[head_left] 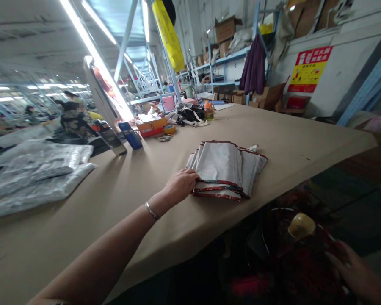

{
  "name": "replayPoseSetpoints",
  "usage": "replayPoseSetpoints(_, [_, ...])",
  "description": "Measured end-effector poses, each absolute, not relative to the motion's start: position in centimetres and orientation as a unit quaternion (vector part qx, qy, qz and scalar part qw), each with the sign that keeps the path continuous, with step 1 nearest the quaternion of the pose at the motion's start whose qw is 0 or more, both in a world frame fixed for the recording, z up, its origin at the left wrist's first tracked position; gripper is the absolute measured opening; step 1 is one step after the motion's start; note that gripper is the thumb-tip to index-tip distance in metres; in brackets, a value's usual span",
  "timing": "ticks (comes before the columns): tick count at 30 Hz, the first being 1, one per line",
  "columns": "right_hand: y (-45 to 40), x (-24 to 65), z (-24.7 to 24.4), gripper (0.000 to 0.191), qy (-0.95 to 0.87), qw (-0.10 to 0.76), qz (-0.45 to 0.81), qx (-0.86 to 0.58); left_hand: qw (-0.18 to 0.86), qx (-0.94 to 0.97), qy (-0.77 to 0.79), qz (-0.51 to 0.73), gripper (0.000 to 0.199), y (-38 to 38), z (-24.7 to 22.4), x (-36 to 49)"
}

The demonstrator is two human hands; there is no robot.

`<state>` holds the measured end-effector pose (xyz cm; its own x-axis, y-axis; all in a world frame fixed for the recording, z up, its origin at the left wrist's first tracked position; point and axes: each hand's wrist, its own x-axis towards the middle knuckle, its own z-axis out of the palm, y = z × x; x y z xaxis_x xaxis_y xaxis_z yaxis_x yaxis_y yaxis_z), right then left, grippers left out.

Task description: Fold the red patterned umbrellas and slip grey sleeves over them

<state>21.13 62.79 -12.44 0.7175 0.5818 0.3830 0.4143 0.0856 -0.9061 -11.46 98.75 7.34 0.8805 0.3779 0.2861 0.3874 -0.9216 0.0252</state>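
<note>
A stack of light grey fabric pieces [220, 163] with red patterned edging lies fanned out on the brown-covered table [165, 220]. My left hand [181, 183], with a bracelet on its wrist, has its fingers closed at the stack's near left edge. The thumb is mostly hidden. Below the table edge at lower right, my right hand [347, 262] is dim and blurred beside a dark container [266, 241] with a curved rim. A rounded pale yellow thing [301, 225] shows there, among dark red material. What the right fingers hold, if anything, is not clear.
Clear plastic-wrapped goods [44, 173] lie at left. Farther back stand a dark bottle [109, 137], a blue bottle [130, 135], yellow tape [169, 129], snips [164, 138] and an orange box [151, 126]. A person [74, 116] is behind. Shelves with cartons line the back.
</note>
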Motion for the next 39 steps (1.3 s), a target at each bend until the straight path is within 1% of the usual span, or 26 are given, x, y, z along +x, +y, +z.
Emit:
replayPoseSetpoints(2, [64.8, 20.1, -7.8, 0.016, -0.378, 0.56, -0.06, -0.735, 0.024, -0.969, -0.205, -0.138, 0.026, 99.0, 7.5, -11.3])
replayPoseSetpoints(3, [66.2, 19.0, -4.6, 0.017, -0.402, 0.51, -0.069, -0.757, 0.027, -0.967, -0.208, -0.144, 0.026, 99.1, 7.6, -11.1])
replayPoseSetpoints(4, [68.0, 17.5, -1.1, 0.017, -0.432, 0.493, -0.096, -0.749, 0.028, -0.965, -0.209, -0.154, 0.026, 99.1, 7.8, -11.0])
replayPoseSetpoints(6, [72.2, 13.8, 5.2, 0.017, -0.573, 0.462, -0.109, -0.668, 0.024, -0.96, -0.212, -0.18, 0.025, 98.9, 8.5, -10.6])
replayPoseSetpoints(7, [74.5, 11.8, 7.7, 0.021, -0.641, 0.422, -0.098, -0.633, 0.019, -0.958, -0.21, -0.192, 0.025, 98.8, 8.9, -10.4])
replayPoseSetpoints(9, [79.3, 8.2, 10.8, 0.023, -0.724, 0.301, -0.088, -0.615, 0.003, -0.957, -0.201, -0.208, 0.024, 98.5, 9.6, -10.0])
replayPoseSetpoints(11, [83.6, 5.5, 11.6, 0.026, -0.74, 0.201, -0.102, -0.634, -0.015, -0.957, -0.191, -0.216, 0.023, 98.2, 10.1, -9.7])
replayPoseSetpoints(13, [86.6, 4.2, 11.1, 0.032, -0.726, 0.144, -0.112, -0.663, -0.024, -0.956, -0.188, -0.222, 0.022, 97.9, 10.4, -9.5])
replayPoseSetpoints(17, [88.5, 5.1, 9.7, 0.031, -0.689, 0.115, -0.142, -0.701, 0.017, -0.942, -0.238, -0.236, 0.019, 97.5, 10.7, -9.5])
replayPoseSetpoints(20, [87.1, 7.4, 10.1, 0.031, -0.642, 0.103, -0.159, -0.743, 0.053, -0.924, -0.279, -0.256, 0.016, 97.0, 10.8, -9.8])
replayPoseSetpoints(22, [85.3, 8.7, 10.9, 0.025, -0.594, 0.098, -0.157, -0.783, 0.043, -0.916, -0.292, -0.272, 0.012, 96.4, 10.7, -9.7])
replayPoseSetpoints(24, [82.6, 9.4, 11.8, 0.021, -0.561, 0.124, -0.169, -0.801, -0.012, -0.906, -0.291, -0.308, 0.009, 95.3, 10.4, -9.3])
replayPoseSetpoints(25, [81.0, 9.4, 12.1, 0.021, -0.553, 0.15, -0.182, -0.799, -0.066, -0.894, -0.283, -0.342, 0.008, 94.5, 10.3, -9.0])
replayPoseSetpoints(26, [79.3, 9.2, 12.2, 0.02, -0.549, 0.178, -0.194, -0.793, -0.147, -0.871, -0.271, -0.382, 0.007, 93.3, 10.2, -8.6])
replayPoseSetpoints(27, [77.5, 8.8, 12.0, 0.018, -0.548, 0.204, -0.202, -0.786, -0.254, -0.832, -0.255, -0.422, 0.005, 92.0, 10.2, -8.3])
replayPoseSetpoints(28, [75.7, 8.3, 11.6, 0.016, -0.55, 0.221, -0.201, -0.78, -0.376, -0.775, -0.234, -0.451, 0.002, 90.4, 10.2, -7.9])
replayPoseSetpoints(29, [73.9, 7.8, 10.8, 0.012, -0.554, 0.232, -0.191, -0.777, -0.498, -0.704, -0.212, -0.461, 0.005, 88.7, 10.3, -7.6])
replayPoseSetpoints(30, [72.2, 7.3, 9.9, 0.01, -0.558, 0.239, -0.168, -0.777, -0.608, -0.624, -0.189, -0.452, 0.01, 86.9, 10.3, -7.4])
replayPoseSetpoints(31, [70.7, 6.9, 8.6, 0.01, -0.562, 0.251, -0.13, -0.778, -0.693, -0.558, -0.172, -0.423, 0.015, 85.3, 10.2, -7.3])
replayPoseSetpoints(32, [69.4, 6.5, 7.3, 0.011, -0.561, 0.273, -0.077, -0.778, -0.756, -0.504, -0.161, -0.385, 0.019, 83.7, 9.9, -7.2])
replayPoseSetpoints(33, [68.2, 6.3, 5.9, 0.012, -0.549, 0.314, -0.009, -0.775, -0.801, -0.465, -0.156, -0.345, 0.021, 82.4, 9.3, -7.1])
replayPoseSetpoints(34, [67.2, 6.2, 4.5, 0.013, -0.519, 0.377, 0.072, -0.764, -0.831, -0.439, -0.157, -0.303, 0.022, 81.3, 8.5, -7.0])
replayPoseSetpoints(35, [66.4, 6.1, 3.2, 0.012, -0.466, 0.464, 0.155, -0.737, -0.849, -0.429, -0.162, -0.264, 0.022, 80.3, 7.5, -7.0])
replayPoseSetpoints(37, [65.1, 5.9, 1.0, 0.014, -0.292, 0.659, 0.296, -0.626, -0.851, -0.461, -0.173, -0.184, 0.021, 79.0, 5.1, -6.9])
replayPoseSetpoints(38, [64.5, 5.6, 0.2, 0.017, -0.197, 0.73, 0.352, -0.552, -0.842, -0.495, -0.171, -0.13, 0.022, 78.5, 4.0, -7.0])
replayPoseSetpoints(39, [63.9, 5.2, -0.4, 0.021, -0.12, 0.765, 0.405, -0.485, -0.833, -0.525, -0.162, -0.069, 0.025, 78.1, 3.2, -7.0])
